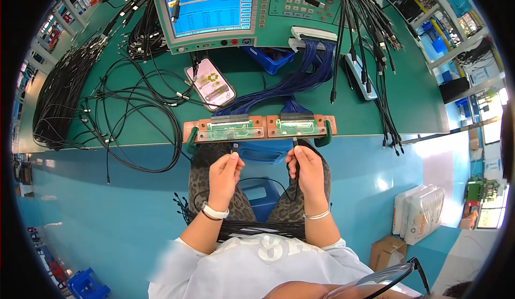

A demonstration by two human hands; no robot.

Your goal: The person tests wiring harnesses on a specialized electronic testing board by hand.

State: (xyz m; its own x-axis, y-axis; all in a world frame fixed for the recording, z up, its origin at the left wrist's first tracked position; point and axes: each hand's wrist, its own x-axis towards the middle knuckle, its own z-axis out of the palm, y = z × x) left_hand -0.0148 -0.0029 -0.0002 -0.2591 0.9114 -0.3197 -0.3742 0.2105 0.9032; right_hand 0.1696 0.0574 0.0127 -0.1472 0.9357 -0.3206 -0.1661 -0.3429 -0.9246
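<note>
In the head view, the work looked to be partway through: a thin black cable was up in both hands, its ends raised toward the fixture at the front edge of the green tabletop. The left hand pinched one plug between thumb and forefinger, with the other fingers curled in; that plug stood just short of the fixture, not yet joined to it. The right hand likewise pinched the other plug, whose tip reached the fixture's front edge below the right-hand board. Whether it was touching or seated could not be told. As judged from this, the left connection at least was left to make.

The cable hung between the hands in a slack loop over the person's lap; it was slim, smooth and dark, with a pale metal tip visible at the left plug. More black cables lay across the lap, and a thick bundle rested on the tabletop's left side; which of these were finished could not be told.

Blue-violet wires ran from the fixture back to an instrument with its screen lit. A phone lay beside the wires.
</note>
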